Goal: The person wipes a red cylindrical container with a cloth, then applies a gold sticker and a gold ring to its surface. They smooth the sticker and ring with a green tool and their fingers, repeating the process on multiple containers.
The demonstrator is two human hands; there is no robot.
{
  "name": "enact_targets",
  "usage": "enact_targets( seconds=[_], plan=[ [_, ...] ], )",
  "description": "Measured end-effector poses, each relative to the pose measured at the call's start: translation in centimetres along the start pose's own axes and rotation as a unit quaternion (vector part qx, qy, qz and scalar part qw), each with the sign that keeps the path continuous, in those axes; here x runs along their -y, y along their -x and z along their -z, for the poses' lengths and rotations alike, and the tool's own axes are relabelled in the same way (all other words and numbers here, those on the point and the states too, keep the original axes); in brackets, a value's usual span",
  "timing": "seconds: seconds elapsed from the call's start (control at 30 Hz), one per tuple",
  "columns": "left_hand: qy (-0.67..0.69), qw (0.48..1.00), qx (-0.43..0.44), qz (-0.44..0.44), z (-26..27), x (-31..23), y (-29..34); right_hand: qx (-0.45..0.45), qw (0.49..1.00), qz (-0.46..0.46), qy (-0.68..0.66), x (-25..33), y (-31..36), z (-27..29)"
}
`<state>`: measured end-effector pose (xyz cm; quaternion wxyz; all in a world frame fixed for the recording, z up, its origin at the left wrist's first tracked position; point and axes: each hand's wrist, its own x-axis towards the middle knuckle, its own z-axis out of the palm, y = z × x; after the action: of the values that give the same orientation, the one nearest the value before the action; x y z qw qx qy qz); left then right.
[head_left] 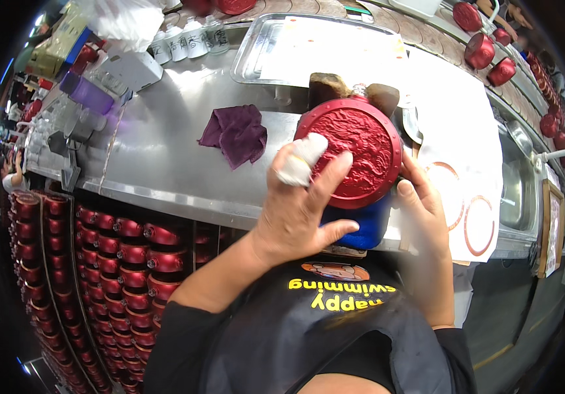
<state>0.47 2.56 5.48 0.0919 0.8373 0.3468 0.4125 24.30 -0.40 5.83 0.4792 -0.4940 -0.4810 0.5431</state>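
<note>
A round red flask (361, 141) with an embossed face and studded rim lies tilted in front of me, its neck pointing away between two brown padded rests (383, 97). My left hand (299, 210) is over its left side, thumb and index finger spread. White material (302, 159) covers other fingers of that hand; I cannot tell whether it is finger wraps or a cloth. At the flask's lower right edge, my right hand (424, 197) holds the rim with fingers and thumb. Blue fabric (361, 226) shows below the flask.
A crumpled purple cloth (236, 136) lies on the steel worktop (184, 148). Behind are a metal tray (246, 56) and several white bottles (194, 39). White paper with red rings (479, 223) is at right, near a sink (516, 197). Racks of red flasks (128, 276) stand lower left.
</note>
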Motion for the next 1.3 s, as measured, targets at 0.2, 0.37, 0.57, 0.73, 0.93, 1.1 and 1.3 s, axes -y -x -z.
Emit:
enact_targets(
  seconds=[0.2, 0.37, 0.57, 0.73, 0.93, 1.1, 1.3],
  plan=[
    [0.4, 0.886, -0.021, 0.235, -0.7, 0.8, 1.4, 0.098, 0.986, 0.111, 0.078, 4.2, 3.3, 0.1],
    [0.366, 0.897, -0.04, 0.246, -1.6, 0.9, 2.7, -0.129, 0.918, 0.189, 0.324, 3.6, -3.6, 6.2],
    [0.053, 0.995, 0.017, 0.079, -1.9, 2.2, 3.2, -0.104, 0.863, -0.003, 0.494, 0.1, -17.5, 12.2],
    [0.079, 0.993, 0.043, 0.071, -0.4, 2.7, 1.7, -0.188, 0.837, 0.118, 0.5, -2.4, -18.6, 11.4],
    [0.049, 0.998, -0.023, -0.014, 2.4, 4.8, -6.8, -0.179, 0.753, 0.318, 0.547, 1.8, -15.9, 10.5],
    [0.087, 0.985, 0.051, -0.14, -2.5, 4.8, -17.9, -0.019, 0.708, 0.354, 0.611, 9.2, -11.0, 7.9],
    [0.097, 0.979, 0.144, -0.103, -5.0, 3.1, -20.6, -0.034, 0.842, 0.321, 0.432, 11.8, -9.4, 7.8]
  ],
)
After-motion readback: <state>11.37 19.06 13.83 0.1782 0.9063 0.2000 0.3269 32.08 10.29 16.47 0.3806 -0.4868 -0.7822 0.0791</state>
